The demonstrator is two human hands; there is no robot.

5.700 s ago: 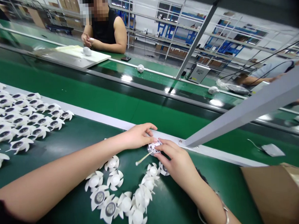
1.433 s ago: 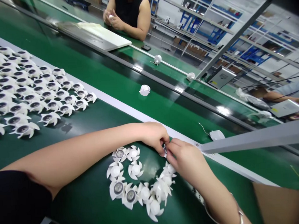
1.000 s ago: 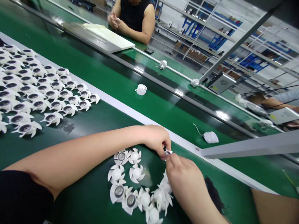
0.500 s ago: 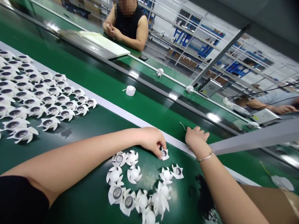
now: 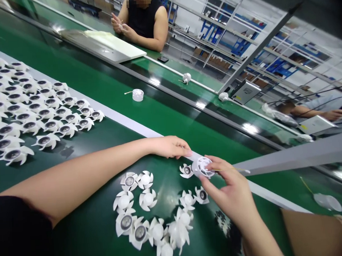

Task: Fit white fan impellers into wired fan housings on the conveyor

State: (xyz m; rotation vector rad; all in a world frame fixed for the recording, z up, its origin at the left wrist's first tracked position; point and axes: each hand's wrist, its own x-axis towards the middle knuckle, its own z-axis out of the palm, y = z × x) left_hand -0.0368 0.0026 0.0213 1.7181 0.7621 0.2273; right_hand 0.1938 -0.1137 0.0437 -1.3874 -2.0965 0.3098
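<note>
Broadly, blue-and-white metal racks (image 5: 212, 32) fill the lit room beyond a slanting pale grey metal post (image 5: 296, 152), which cuts across the view and hides part of the long, glossy green surface (image 5: 165, 119) behind it. On the near side of the post spreads a dark green flat worktop (image 5: 87, 229), edged by a white strip (image 5: 128, 124) that meets the post's foot. Far beyond and left of the post is a person in a black sleeveless top (image 5: 143, 19), behind a flat white board (image 5: 128, 50). A brown cardboard box (image 5: 308, 231) stands on the near side of the post. Rows of white plastic fan wheels (image 5: 45, 140) lie well left of it; a curved cluster of similar wheels (image 5: 157, 230) lies closer.

Just left of the post's foot, the right hand (image 5: 230, 182) grips a round, spoked white plastic housing (image 5: 203, 167) between thumb and fingers. Farther left of the post, the left hand (image 5: 172, 147) has loosely bent fingers, holding nothing visible; I cannot tell whether they touch the housing. Also left of the post is a lone grey-hubbed white fan wheel (image 5: 186, 170). A thin yellow wire (image 5: 235, 169) points toward the post's foot.
</note>
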